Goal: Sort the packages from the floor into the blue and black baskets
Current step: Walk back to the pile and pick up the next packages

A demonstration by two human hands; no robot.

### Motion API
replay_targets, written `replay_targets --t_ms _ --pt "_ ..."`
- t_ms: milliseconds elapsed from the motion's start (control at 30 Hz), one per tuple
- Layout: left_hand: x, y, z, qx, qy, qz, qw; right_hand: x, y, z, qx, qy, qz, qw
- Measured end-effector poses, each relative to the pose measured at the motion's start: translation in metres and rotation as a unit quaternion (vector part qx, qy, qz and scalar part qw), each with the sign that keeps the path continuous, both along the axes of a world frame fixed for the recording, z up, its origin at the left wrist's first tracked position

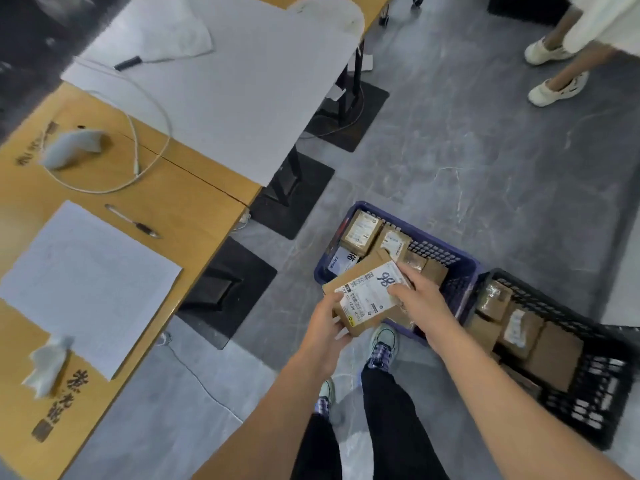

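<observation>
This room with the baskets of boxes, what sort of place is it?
Probably a workroom or office used for parcel sorting: a blue basket and black basket of labelled cardboard packages stand on a grey floor beside a wooden table with papers and a pen.

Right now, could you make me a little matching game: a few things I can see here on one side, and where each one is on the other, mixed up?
Things:
1. labelled box
2. pen
3. blue basket
4. black basket

Places:
A. on the wooden table
B. on the floor, farthest right
C. held in both hands
D. on the floor, just left of the other basket

Pairs: 1-C (left hand, right hand), 2-A, 3-D, 4-B.
</observation>
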State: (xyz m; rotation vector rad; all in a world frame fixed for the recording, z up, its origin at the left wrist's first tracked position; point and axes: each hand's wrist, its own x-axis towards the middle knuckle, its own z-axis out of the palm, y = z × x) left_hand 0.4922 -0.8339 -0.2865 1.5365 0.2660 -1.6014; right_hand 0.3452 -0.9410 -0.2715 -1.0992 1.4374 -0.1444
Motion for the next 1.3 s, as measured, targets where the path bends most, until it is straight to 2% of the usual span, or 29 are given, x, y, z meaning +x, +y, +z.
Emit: replay_targets --t_ms 267,600,700,800,967,1300 --pt "0.003 -0.072 -0.109 0.072 0.024 0.094 0.993 0.037 -0.096 -0.127 0.074 0.015 0.060 0.995" --pt "0.034 -0.121 -0.238 0.163 0.046 0.133 0.977 0.078 -0.139 -0.291 0.135 0.048 0.108 0.984" --pt "0.042 -0.134 -0.259 0.177 0.061 0.136 0.973 0.088 -0.146 -0.318 0.143 0.052 0.124 0.981" --pt "0.046 -0.145 -0.279 0.187 0.076 0.130 0.971 0.094 -0.152 -0.341 0.148 0.056 0.096 0.983" --pt "0.053 -0.154 -0.306 0.228 0.059 0.141 0.962 0.103 -0.150 -0.360 0.127 0.043 0.100 0.986" --pt "0.043 -0.147 -0.314 0.218 0.051 0.175 0.959 0.109 -0.145 -0.381 0.084 0.031 0.068 0.994"
